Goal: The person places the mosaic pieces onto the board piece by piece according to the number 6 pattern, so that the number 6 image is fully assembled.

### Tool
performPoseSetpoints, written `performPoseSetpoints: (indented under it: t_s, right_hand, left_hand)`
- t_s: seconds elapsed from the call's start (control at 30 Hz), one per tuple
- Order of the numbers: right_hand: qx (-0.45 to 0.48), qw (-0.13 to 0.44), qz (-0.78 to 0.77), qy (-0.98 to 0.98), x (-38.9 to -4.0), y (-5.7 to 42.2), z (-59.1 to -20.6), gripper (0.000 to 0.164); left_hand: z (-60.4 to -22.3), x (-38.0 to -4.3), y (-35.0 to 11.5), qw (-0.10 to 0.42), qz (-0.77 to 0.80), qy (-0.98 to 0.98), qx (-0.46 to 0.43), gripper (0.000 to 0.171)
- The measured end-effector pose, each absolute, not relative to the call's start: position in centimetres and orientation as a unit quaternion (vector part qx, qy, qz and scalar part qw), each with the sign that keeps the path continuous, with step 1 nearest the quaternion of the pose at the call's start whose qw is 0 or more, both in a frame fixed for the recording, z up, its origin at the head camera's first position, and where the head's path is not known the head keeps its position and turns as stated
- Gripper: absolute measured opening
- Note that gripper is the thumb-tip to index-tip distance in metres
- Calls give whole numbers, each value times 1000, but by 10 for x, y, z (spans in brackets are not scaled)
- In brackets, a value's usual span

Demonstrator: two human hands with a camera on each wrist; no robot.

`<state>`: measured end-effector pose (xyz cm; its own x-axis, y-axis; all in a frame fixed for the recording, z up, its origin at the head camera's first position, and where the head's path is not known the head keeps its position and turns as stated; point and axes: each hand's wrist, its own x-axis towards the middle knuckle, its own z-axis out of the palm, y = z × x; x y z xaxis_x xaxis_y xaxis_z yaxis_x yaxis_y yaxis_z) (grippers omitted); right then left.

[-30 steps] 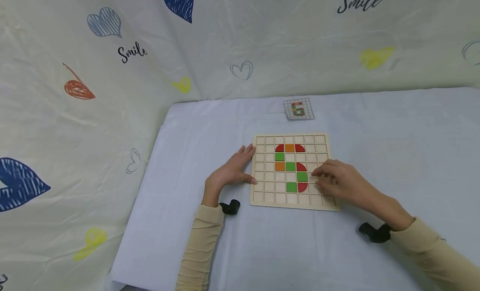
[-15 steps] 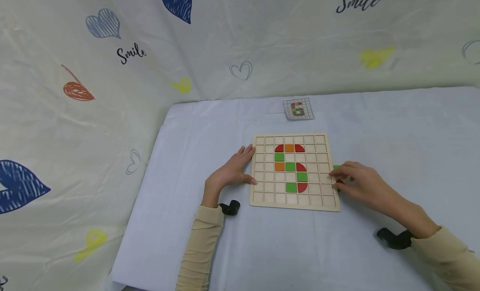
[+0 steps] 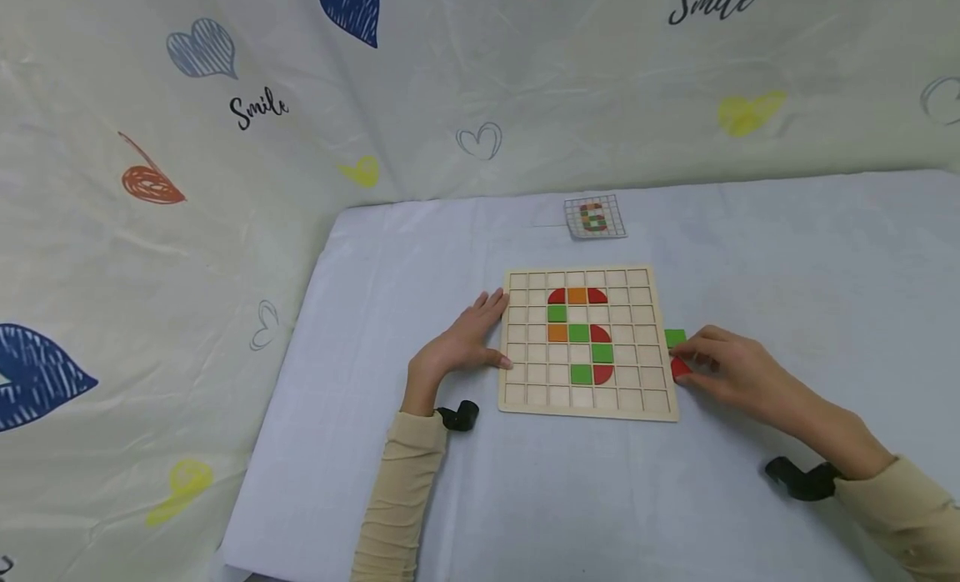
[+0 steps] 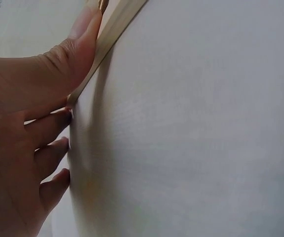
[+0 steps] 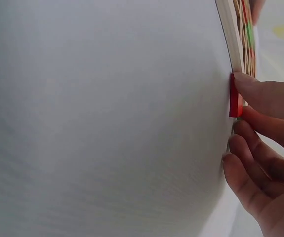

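A wooden grid board (image 3: 525, 398) lies flat, with red quarter-round, orange square and green square tiles set in some of its cells. My left hand (image 3: 461, 336) rests along the board's left edge, fingers spread; in the left wrist view its thumb (image 4: 67, 64) lies against the wooden rim. Just off the right edge, my right hand (image 3: 738, 369) pinches a red tile (image 3: 680, 367) between thumb and index finger. The same red tile (image 5: 234, 96) shows edge-on in the right wrist view, beside the board's side. Right behind those fingers sits a loose green square tile (image 3: 675, 338).
A small pattern card (image 3: 595, 217) printed with a coloured grid figure lies behind the board. White cloth (image 3: 360, 315) covers the table, and a printed curtain (image 3: 420, 90) hangs at the back and left.
My right hand has moved right, from over the board to just beyond its right edge. It now pinches the red tile there, and the green tile has come into view. The left hand stays put.
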<state>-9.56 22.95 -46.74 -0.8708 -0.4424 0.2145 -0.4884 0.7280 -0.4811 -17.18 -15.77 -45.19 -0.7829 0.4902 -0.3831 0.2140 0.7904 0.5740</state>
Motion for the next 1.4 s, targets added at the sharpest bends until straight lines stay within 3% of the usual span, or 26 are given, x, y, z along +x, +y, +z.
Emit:
performPoseSetpoints:
  t_s: [0.93,1.4]
  right_hand:
    - [277,66,262,-922,-97,240,-474,39]
    - [265,26,278,-923,-94,239,-470,38]
  left_hand:
    - [-450,-171,-158,271,263,905,195,109]
    - [-450,-171,-157,271,261,907,189,109]
